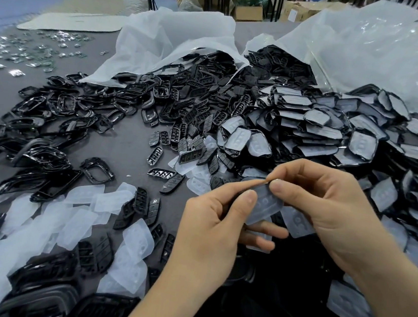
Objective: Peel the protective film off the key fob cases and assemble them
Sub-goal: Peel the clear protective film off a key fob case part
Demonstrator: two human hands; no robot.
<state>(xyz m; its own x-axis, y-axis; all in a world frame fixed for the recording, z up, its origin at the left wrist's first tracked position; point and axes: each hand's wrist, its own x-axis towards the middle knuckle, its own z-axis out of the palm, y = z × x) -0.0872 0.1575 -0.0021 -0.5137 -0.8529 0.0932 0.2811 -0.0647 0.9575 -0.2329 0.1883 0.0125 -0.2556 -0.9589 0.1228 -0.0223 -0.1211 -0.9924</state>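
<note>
Both hands meet at centre right over the table. My left hand (216, 228) grips a key fob case (263, 205) covered in cloudy film, thumb on its face and fingers curled under it. My right hand (329, 208) pinches the top edge of the same piece between thumb and forefinger. A second cloudy film piece (297, 223) shows under my right palm; whether it is held I cannot tell. Film-covered cases (338, 133) are heaped at the right. Black frames (56, 117) lie at the left, and button panels (188, 129) spread across the middle.
Peeled cloudy films (70, 214) litter the near left among black panels. Two open white plastic bags (169, 44) spill parts at the back. Small shiny pieces (35, 53) lie far left beside a flat white sheet (71, 22). Boxes and table legs stand beyond.
</note>
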